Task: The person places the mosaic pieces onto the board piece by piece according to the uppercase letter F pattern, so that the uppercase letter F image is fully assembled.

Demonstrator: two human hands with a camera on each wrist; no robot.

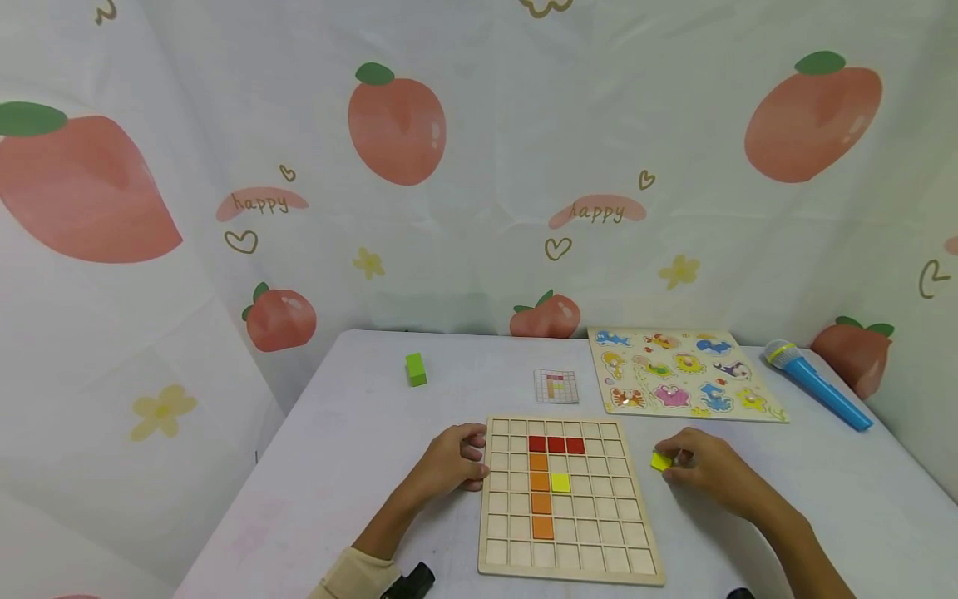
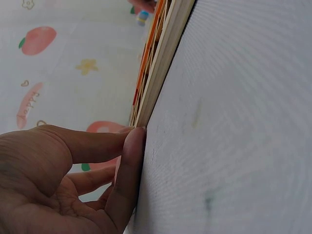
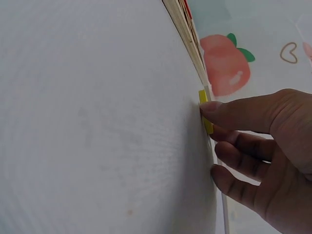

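Observation:
A wooden grid board lies flat on the table, with three red tiles in a row, a column of orange tiles below them and a yellow tile beside the column. My left hand is at the board's left side, thumb and a finger pinching its edge. To the right of the board, my right hand holds a yellow block between thumb and fingers, low over the table. The right wrist view shows this yellow block as a thin strip, partly hidden by the thumb.
Behind the board lies a small pattern card. A green block stands at the back left. At the back right are an animal puzzle board and a blue toy microphone. A fruit-print cloth hangs behind the white table.

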